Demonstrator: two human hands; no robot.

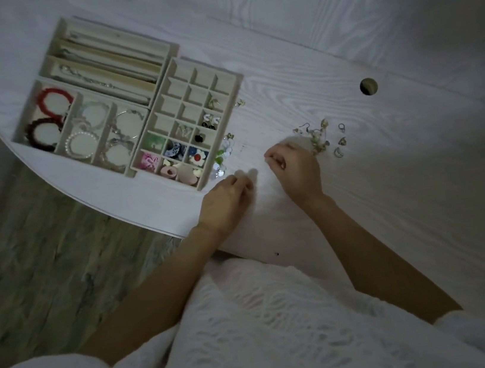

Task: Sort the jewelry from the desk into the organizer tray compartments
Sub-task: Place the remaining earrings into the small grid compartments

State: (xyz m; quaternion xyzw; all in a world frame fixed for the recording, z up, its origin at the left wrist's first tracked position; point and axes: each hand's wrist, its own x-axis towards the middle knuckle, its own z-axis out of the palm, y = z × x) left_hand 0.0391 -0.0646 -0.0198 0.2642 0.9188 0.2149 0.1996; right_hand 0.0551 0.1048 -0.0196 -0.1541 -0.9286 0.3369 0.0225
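Note:
Three beige organizer trays sit at the desk's left. The grid tray holds earrings and flower pieces in its near compartments. The bracelet tray holds red, dark, pearl and silver bracelets. The long-slot tray holds a chain. A pile of loose gold earrings lies on the white desk. My right hand rests just left of that pile with its fingers curled. My left hand lies near the grid tray's front corner, fingers curled under. Whether either hand holds anything is hidden.
Clear and green pieces lie against the grid tray's right side, and a small earring sits further up beside it. A round cable hole is at the right. The curved desk edge runs close to the trays, with wood floor beyond.

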